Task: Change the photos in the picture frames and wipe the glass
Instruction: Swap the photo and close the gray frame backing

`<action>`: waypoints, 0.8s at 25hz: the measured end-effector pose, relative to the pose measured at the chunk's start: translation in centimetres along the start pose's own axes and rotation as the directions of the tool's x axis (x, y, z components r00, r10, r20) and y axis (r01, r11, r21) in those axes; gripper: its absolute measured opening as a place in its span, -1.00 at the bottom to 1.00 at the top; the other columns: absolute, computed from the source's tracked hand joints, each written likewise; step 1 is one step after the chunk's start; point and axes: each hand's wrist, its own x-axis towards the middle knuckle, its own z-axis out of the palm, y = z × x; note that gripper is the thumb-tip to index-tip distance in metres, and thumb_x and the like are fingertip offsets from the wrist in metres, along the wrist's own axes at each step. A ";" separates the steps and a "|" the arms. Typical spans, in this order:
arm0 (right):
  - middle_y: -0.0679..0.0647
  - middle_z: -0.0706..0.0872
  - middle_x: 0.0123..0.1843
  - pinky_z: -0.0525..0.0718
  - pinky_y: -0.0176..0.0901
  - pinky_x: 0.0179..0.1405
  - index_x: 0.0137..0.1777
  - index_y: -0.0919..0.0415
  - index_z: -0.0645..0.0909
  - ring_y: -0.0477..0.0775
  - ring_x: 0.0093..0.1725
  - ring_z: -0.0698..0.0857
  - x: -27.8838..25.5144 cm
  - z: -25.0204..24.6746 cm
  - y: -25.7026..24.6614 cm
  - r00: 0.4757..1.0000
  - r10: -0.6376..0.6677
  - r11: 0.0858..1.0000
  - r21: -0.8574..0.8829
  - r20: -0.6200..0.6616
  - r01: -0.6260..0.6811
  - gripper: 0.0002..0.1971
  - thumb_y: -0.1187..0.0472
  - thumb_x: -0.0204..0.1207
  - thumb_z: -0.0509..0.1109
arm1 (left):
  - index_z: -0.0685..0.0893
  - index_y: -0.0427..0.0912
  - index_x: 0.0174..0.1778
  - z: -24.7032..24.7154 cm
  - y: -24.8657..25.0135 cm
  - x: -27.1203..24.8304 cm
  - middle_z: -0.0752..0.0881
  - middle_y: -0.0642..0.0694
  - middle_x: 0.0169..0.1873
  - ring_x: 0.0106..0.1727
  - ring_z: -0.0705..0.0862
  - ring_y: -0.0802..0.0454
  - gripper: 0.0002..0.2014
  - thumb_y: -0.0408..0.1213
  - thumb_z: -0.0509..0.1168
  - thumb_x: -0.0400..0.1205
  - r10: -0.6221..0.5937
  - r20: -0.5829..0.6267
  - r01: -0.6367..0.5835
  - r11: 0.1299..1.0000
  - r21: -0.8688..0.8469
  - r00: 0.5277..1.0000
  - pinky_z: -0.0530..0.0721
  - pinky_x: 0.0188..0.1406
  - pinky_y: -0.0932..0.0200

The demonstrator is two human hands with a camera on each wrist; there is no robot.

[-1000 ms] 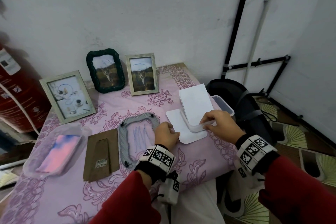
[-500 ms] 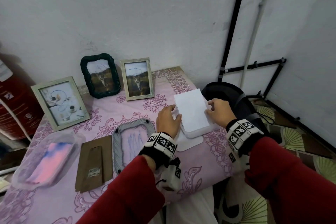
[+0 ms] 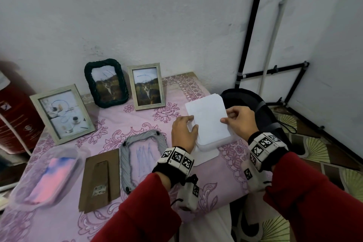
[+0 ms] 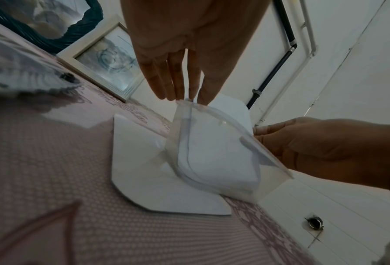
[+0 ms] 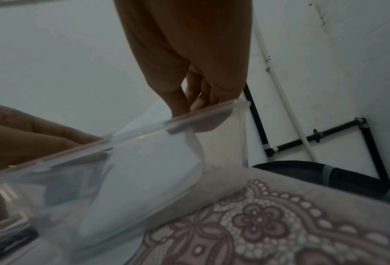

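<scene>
A clear plastic box (image 3: 216, 142) stands at the table's right edge on a white sheet (image 3: 206, 157). Across the top of the box lies a white photo sheet (image 3: 208, 118), blank side up. My right hand (image 3: 225, 119) pinches its right edge; the fingers curl over the box's rim (image 5: 193, 107). My left hand (image 3: 193, 124) rests at the box's left side with straight fingers touching its rim (image 4: 182, 96). A grey frame (image 3: 144, 155) lies flat beside a brown backing board (image 3: 100, 180). Three framed pictures stand along the wall: a pale one (image 3: 62, 113), a dark green braided one (image 3: 107, 82), a light one (image 3: 146, 86).
A clear tub with a pink cloth (image 3: 45, 177) sits at the table's front left. A red cylinder (image 3: 13, 120) stands left of the table. Beyond the right edge are a black bag (image 3: 255, 108) and black pipes (image 3: 253, 25) on the wall.
The white photo sheet stood upright in the box and now lies flat over it. My left hand left the grey frame for the box's left side. My right hand shifted to the sheet's right edge.
</scene>
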 end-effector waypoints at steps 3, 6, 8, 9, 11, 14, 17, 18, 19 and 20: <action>0.23 0.77 -0.07 0.50 -0.65 -0.28 0.03 0.37 0.74 -0.02 -0.21 0.63 -0.4 -0.8 -0.6 0.997 -0.079 0.997 -0.011 0.018 0.079 -0.71 0.40 0.28 0.59 | 0.65 -0.28 0.24 0.3 0.4 -0.3 0.61 -0.22 0.21 0.31 0.52 -0.12 -0.66 -0.37 0.37 0.52 0.026 -0.030 -0.026 1.000 -0.015 0.999 0.34 0.32 0.23; 0.16 0.71 -0.16 0.49 -0.66 -0.31 0.02 0.38 0.73 -0.06 -0.29 0.59 -0.8 -1.2 -1.1 0.992 -0.124 0.992 0.026 -0.022 0.124 -0.77 0.42 0.34 0.54 | 0.54 -0.31 0.33 0.4 0.6 -0.5 0.58 -0.23 0.28 0.33 0.52 -0.13 -0.56 -0.38 0.39 0.52 0.004 -0.033 -0.007 0.996 -0.094 0.999 0.43 0.39 0.06; 0.09 0.66 -0.30 0.49 -0.65 -0.35 -0.02 0.39 0.71 -0.15 -0.37 0.54 -1.0 -1.4 -1.6 0.991 -0.127 0.988 0.082 -0.035 0.129 -0.83 0.42 0.38 0.50 | 0.50 -0.31 0.35 0.3 0.7 -0.6 0.58 -0.22 0.30 0.31 0.54 -0.08 -0.54 -0.37 0.38 0.53 -0.006 -0.043 0.000 0.989 -0.149 0.999 0.46 0.35 0.10; 0.05 0.63 -0.35 0.49 -0.65 -0.37 -0.03 0.39 0.70 -0.17 -0.39 0.52 -1.0 -1.5 -2.0 0.991 -0.127 0.986 0.105 -0.044 0.131 -0.85 0.42 0.39 0.49 | 0.50 -0.30 0.35 0.1 0.7 -0.7 0.59 -0.20 0.29 0.27 0.55 -0.01 -0.55 -0.36 0.38 0.54 -0.003 -0.054 -0.007 0.982 -0.187 0.999 0.48 0.28 0.21; -0.02 0.59 -0.37 0.49 -0.65 -0.38 -0.04 0.37 0.67 -0.18 -0.38 0.53 -1.1 -1.5 -2.8 0.988 -0.137 0.978 0.150 -0.066 0.146 -0.87 0.42 0.41 0.47 | 0.54 -0.25 0.31 -0.7 1.1 -0.8 0.66 -0.13 0.19 0.15 0.58 0.10 -0.60 -0.33 0.39 0.55 0.003 -0.090 -0.030 0.954 -0.299 0.996 0.51 0.09 0.32; -0.01 0.62 -0.32 0.55 -0.58 -0.31 -0.02 0.33 0.62 -0.11 -0.31 0.59 -1.3 -1.2 -4.6 0.987 -0.148 0.950 0.268 -0.059 0.159 -0.87 0.41 0.45 0.45 | 0.59 -0.10 0.15 -2.8 1.9 -0.7 0.69 0.06 -0.17 -0.12 0.65 0.19 -0.72 -0.36 0.40 0.55 0.024 -0.175 -0.098 0.899 -0.428 0.984 0.62 -0.12 0.35; 0.09 0.66 -0.26 0.64 -0.23 -0.11 -0.03 0.18 0.56 0.00 -0.21 0.63 -1.8 0.1 -6.4 0.990 -0.132 0.920 0.366 -0.044 0.139 -0.82 0.40 0.45 0.45 | 0.58 -0.07 0.09 -5.3 2.2 -0.6 0.62 0.06 -0.28 -0.26 0.59 0.23 -0.76 -0.39 0.37 0.56 0.056 -0.230 -0.155 0.885 -0.438 0.972 0.61 -0.27 0.45; 0.07 0.65 -0.28 0.63 -0.20 -0.09 0.00 0.14 0.55 -0.01 -0.22 0.62 -2.0 0.7 -6.9 0.990 -0.134 0.915 0.379 -0.046 0.141 -0.78 0.40 0.45 0.45 | 0.59 -0.10 0.11 -6.0 2.1 -0.6 0.63 0.02 -0.26 -0.26 0.58 0.20 -0.76 -0.39 0.37 0.56 0.057 -0.236 -0.158 0.888 -0.432 0.970 0.63 -0.26 0.41; 0.02 0.64 -0.32 0.62 -0.25 -0.12 0.03 0.12 0.54 -0.04 -0.25 0.61 -2.3 1.4 -7.4 0.989 -0.143 0.909 0.389 -0.044 0.148 -0.74 0.39 0.43 0.47 | 0.60 -0.16 0.14 -6.8 1.8 -0.7 0.64 -0.02 -0.23 -0.25 0.58 0.16 -0.75 -0.39 0.36 0.57 0.047 -0.240 -0.149 0.892 -0.426 0.970 0.66 -0.22 0.31; -0.03 0.62 -0.35 0.61 -0.35 -0.17 0.07 0.11 0.54 -0.08 -0.28 0.60 -2.7 2.1 -7.8 0.987 -0.156 0.903 0.398 -0.040 0.159 -0.71 0.38 0.42 0.48 | 0.60 -0.20 0.18 -7.6 1.3 -0.8 0.64 -0.04 -0.20 -0.22 0.59 0.11 -0.74 -0.39 0.36 0.57 0.032 -0.243 -0.135 0.896 -0.422 0.970 0.67 -0.18 0.22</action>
